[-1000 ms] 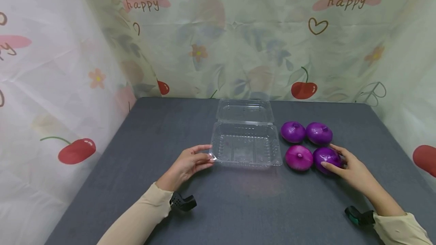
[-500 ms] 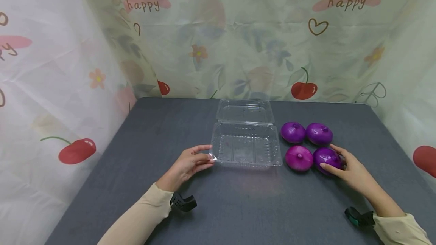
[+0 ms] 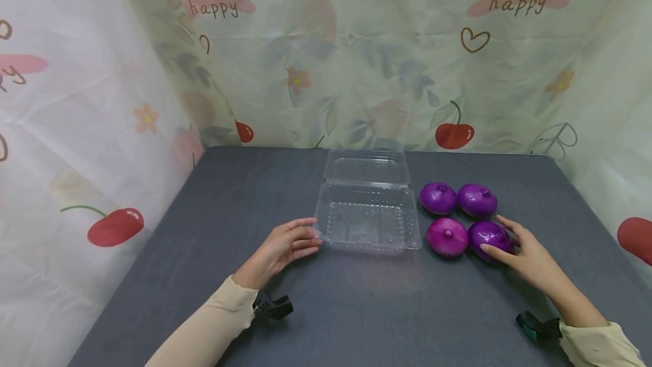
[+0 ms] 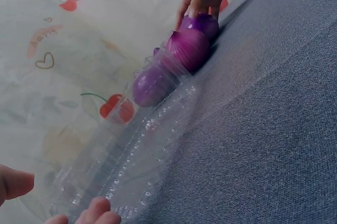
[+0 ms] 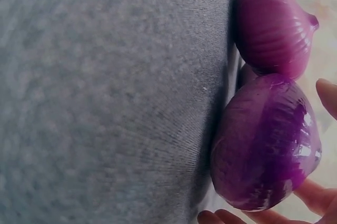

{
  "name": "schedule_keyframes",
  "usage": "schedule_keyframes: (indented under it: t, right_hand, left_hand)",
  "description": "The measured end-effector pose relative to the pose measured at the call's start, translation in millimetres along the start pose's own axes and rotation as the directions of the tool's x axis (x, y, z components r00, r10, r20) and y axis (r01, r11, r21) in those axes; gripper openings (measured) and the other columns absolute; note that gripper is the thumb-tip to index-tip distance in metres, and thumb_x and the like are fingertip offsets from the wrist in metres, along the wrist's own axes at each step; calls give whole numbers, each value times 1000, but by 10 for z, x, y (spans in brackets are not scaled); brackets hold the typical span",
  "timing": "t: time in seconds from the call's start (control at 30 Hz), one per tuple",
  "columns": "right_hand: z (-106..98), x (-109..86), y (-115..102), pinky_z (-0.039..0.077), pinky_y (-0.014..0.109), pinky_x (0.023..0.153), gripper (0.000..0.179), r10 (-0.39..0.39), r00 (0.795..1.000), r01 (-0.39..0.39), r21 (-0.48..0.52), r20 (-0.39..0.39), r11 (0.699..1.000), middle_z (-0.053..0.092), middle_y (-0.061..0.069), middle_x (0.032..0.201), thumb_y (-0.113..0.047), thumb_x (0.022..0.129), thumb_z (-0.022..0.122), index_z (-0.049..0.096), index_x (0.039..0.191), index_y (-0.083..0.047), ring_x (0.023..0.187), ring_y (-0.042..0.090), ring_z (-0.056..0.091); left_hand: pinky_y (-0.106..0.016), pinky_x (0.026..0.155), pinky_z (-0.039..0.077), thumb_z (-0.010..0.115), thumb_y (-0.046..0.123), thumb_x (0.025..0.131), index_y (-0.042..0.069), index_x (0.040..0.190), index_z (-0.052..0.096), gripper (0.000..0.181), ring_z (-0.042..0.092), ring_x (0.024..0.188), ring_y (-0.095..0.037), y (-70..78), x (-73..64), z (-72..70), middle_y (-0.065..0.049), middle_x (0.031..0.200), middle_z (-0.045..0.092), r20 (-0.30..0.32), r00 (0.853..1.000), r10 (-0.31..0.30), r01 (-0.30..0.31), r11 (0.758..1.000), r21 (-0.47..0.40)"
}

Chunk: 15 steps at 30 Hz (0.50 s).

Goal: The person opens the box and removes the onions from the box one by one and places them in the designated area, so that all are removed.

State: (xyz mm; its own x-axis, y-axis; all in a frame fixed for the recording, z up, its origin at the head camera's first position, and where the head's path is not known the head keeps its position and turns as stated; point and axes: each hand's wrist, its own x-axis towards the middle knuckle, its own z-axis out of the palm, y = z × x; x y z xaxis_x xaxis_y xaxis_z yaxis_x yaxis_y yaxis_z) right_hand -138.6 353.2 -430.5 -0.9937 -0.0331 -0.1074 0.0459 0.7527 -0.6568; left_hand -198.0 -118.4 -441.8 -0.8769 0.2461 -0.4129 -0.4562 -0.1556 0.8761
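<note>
A clear plastic clamshell box (image 3: 367, 245) stands mid-table, its lid (image 3: 367, 166) folded back. My left hand (image 3: 277, 245) is at the box's front left corner, fingers fairly straight and right at the rim. In the left wrist view, the thumb (image 4: 18, 182) is apart from the other fingertips. To the right of the box sit several purple onions, arranged two by two. My right hand (image 3: 532, 256) curls round the glossy front right onion (image 3: 488, 237), thumb in front and fingers behind. A pinker onion (image 3: 447, 237) sits close beside it, with the back pair (image 3: 438, 197) behind.
The grey cloth-covered table (image 3: 377, 310) ends at a back edge just behind the lid. A printed curtain (image 3: 351, 72) hangs behind and along both sides. The back onions stand near the box's right wall.
My left fingers have eased slightly at the box corner, and the bright glint there is gone. My right hand has barely shifted; the onions and box stay in place.
</note>
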Motion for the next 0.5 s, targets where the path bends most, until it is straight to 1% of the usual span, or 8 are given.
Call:
schedule_keyframes:
  t: [0.1, 0.17, 0.27, 0.37, 0.43, 0.47, 0.5]
  right_hand:
    - [-18, -3, -16, 34, 75, 95, 92, 3, 1000, -3, 12, 3, 1000, 16, 38, 151, -46, 93, 60, 10, 154, 0, 127, 63, 30]
    - [-40, 0, -32, 34, 75, 95, 91, 0, 1000, 0, 18, 0, 1000, 13, 38, 152, -46, 94, 60, 9, 154, 0, 128, 63, 28]
    - [-99, 2, -88, 34, 75, 95, 89, -19, 1000, 19, 24, -13, 1000, 11, 38, 152, -44, 95, 59, 9, 154, -1, 128, 63, 28]
    - [-171, 13, -196, 34, 75, 95, 84, -41, 999, 41, 26, -29, 999, 10, 38, 153, -43, 97, 56, 10, 155, -3, 129, 63, 26]
    - [-206, 28, -293, 32, 75, 96, 81, -65, 997, 66, 40, -39, 997, 9, 38, 153, -42, 98, 54, 10, 155, -4, 131, 62, 24]
    - [-217, 37, -353, 31, 75, 97, 79, -81, 996, 83, 45, -45, 996, 9, 38, 152, -41, 99, 53, 11, 155, -4, 131, 62, 24]
    - [-223, 43, -418, 31, 75, 97, 78, -96, 994, 98, 44, -55, 994, 11, 37, 152, -40, 99, 53, 12, 155, -5, 132, 61, 24]
  left_hand:
    - [-38, 87, 58, 61, 12, 94, 7, 137, 52, 44, 70, 94, -21, 18, -17, -9, -9, 102, 67, -7, 1000, 4, -3, 999, 37]
    - [-38, 88, 58, 60, 15, 95, 8, 137, 52, 43, 69, 98, -21, 43, -23, -16, -11, 110, 66, -17, 1000, 8, -7, 997, 77]
    - [-38, 89, 57, 56, 19, 98, 11, 138, 52, 41, 68, 103, -21, 107, -30, -16, -15, 123, 63, -36, 999, 16, -10, 990, 140]
    - [-39, 93, 55, 50, 22, 101, 11, 139, 50, 40, 64, 111, -24, 206, -45, 4, -17, 134, 57, -36, 999, 32, -25, 981, 194]
    - [-43, 98, 52, 45, 23, 103, 9, 142, 47, 42, 60, 119, -29, 294, -71, 31, -19, 138, 53, -20, 998, 65, -59, 968, 244]
    - [-45, 101, 50, 43, 24, 103, 8, 143, 45, 43, 57, 122, -31, 341, -86, 48, -20, 140, 51, -9, 996, 90, -84, 957, 276]
    - [-46, 104, 47, 43, 24, 103, 8, 144, 44, 44, 54, 126, -33, 390, -106, 72, -20, 142, 49, 2, 993, 119, -114, 941, 317]
